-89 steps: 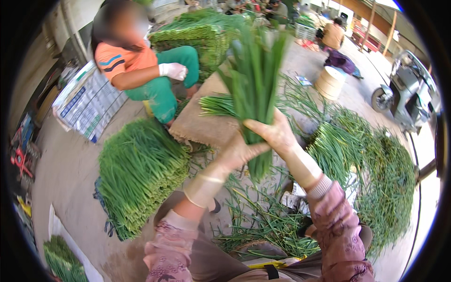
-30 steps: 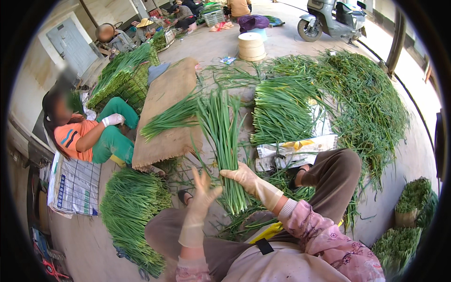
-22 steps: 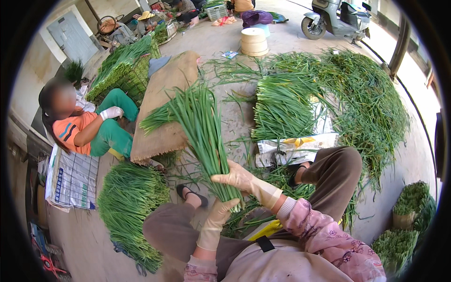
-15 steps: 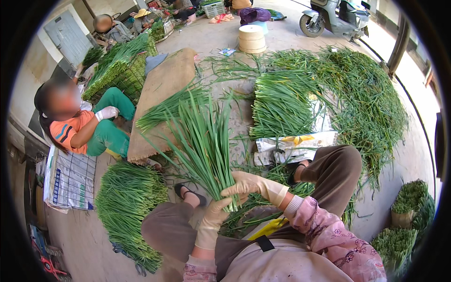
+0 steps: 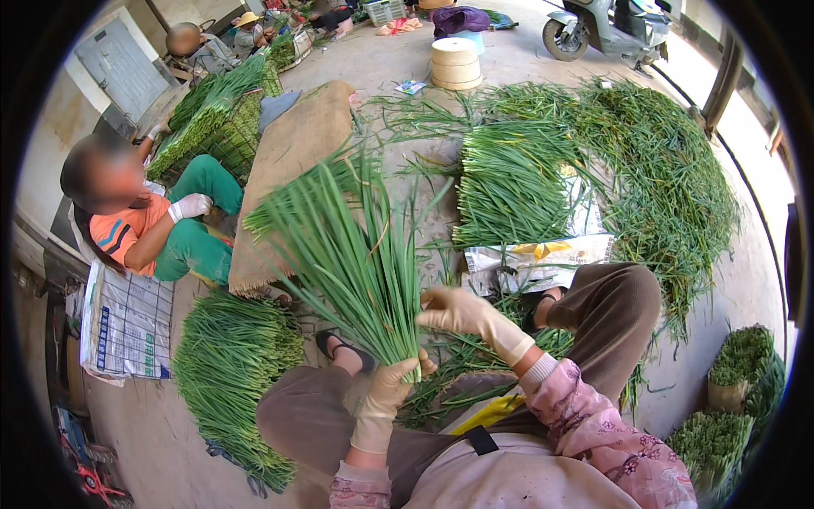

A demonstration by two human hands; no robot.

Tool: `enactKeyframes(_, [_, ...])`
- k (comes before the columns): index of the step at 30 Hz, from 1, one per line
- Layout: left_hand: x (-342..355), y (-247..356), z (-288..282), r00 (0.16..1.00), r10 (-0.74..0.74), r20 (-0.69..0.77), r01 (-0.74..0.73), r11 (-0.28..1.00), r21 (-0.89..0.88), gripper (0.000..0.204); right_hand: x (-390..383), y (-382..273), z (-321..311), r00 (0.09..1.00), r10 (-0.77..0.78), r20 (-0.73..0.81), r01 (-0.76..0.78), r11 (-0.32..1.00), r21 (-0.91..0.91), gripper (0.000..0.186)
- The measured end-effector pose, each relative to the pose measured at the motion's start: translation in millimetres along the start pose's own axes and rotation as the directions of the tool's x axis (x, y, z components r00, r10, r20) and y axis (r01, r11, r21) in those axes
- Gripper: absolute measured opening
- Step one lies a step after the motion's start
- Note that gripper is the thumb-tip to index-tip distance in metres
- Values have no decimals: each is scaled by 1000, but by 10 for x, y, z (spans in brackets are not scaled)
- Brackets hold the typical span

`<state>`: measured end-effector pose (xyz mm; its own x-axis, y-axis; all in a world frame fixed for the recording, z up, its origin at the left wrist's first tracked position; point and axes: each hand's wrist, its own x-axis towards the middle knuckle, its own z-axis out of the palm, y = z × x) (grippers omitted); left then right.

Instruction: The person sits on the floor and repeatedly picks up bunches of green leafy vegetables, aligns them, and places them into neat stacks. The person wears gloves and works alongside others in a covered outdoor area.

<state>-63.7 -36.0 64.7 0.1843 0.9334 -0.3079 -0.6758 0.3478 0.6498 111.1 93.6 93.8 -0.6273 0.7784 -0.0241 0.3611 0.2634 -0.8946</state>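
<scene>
In left hand (image 5: 383, 399), leafy bunch (image 5: 369, 271), gripped low, right hand (image 5: 465, 314) loose beside, perhaps touching.

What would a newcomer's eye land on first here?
First, the fanned bunch of long green leaves mid-picture, its lower end gripped in the gloved left hand, with the right hand at its right side. Then the big loose heap of leaves at right, beside a neater pile. Last, the orange shirt on a seated co-worker at left.

Leaf bunch (image 5: 373, 288) between 2 leaf stacks (image 5: 513, 187).
</scene>
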Motion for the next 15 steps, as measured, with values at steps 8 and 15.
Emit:
enactKeyframes(8, [88,-115,-213,999,45,-24,-40,981,190,22,258,-942,-701,950,-283,-128,209,887,-411,42])
enactKeyframes(15, [108,-74,-251,995,71,75,-83,980,181,25,742,-802,-778,893,-450,-34,360,756,-546,18])
